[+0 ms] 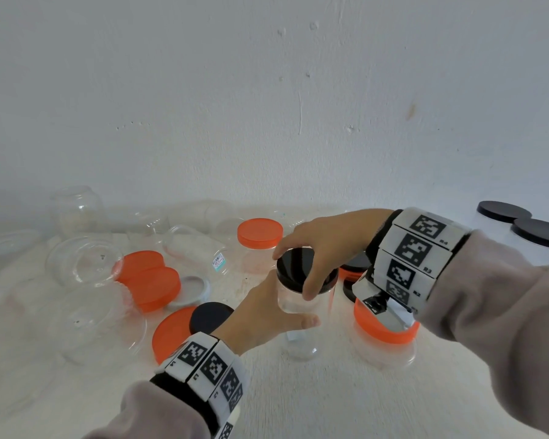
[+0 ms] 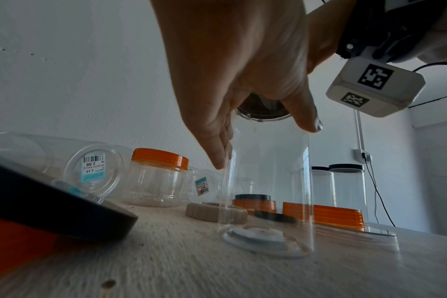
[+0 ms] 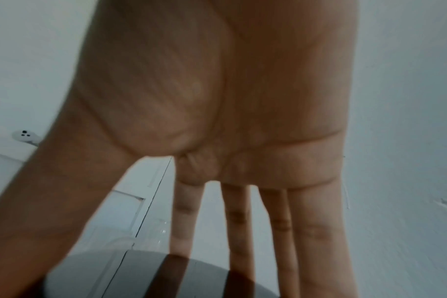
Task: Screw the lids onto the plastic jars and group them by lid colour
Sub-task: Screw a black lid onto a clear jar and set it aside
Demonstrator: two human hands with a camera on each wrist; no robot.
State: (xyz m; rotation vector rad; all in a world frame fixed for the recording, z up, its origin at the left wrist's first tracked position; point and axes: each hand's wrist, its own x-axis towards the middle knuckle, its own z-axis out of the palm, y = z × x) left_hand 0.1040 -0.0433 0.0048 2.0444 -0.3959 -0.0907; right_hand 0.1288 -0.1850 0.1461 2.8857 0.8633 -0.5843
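Observation:
A tall clear plastic jar [image 1: 298, 307] stands upright on the pale table [image 1: 298, 400]. My left hand [image 1: 293, 301] grips its wall from the left, thumb in front. A black lid [image 1: 298, 264] sits on the jar's mouth, and my right hand [image 1: 293, 275] holds its rim from above between thumb and fingers. In the left wrist view the left hand [image 2: 265, 144] wraps the jar [image 2: 265, 191], with the lid [image 2: 262, 109] seen from below. In the right wrist view the right hand [image 3: 140, 272] reaches down with spread fingers onto the lid [image 3: 110, 282].
Two black-lidded jars [image 1: 520, 226] stand far right. Orange-lidded jars stand behind [image 1: 260, 236] and at the right front [image 1: 384, 337]. Loose orange lids [image 1: 154, 282], a black lid [image 1: 210, 315] and a white lid [image 1: 189, 289] lie left of the hands. Open clear jars [image 1: 83, 261] lie at the left.

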